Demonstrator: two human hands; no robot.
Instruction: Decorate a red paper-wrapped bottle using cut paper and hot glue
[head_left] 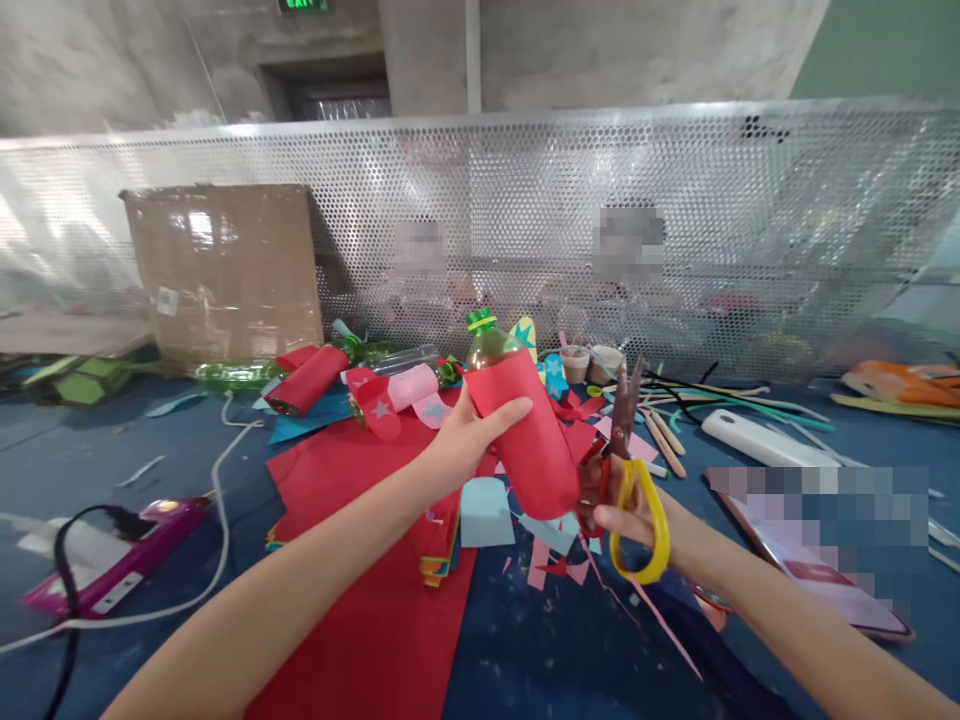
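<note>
The left hand (465, 435) grips a bottle (517, 425) wrapped in red paper, lifted off the table (150, 440) above its middle and tilted so the green cap (481, 321) leans away toward the far edge; held up like this, the open lower end of the wrap faces the right hand (626, 515). That hand is closed around the yellow handles of a pair of scissors (628, 470), blades pointing up just beside the lower right edge of the wrap, as if kept ready near the paper. The wrap is plain bright red, rolled into a smooth tube that hides most of the bottle, with only the brownish shoulder and cap showing above it. Below, a big red sheet (367, 600) lies spread toward the near edge (handy as stock, I judge), with paper scraps (540, 560) around it
</note>
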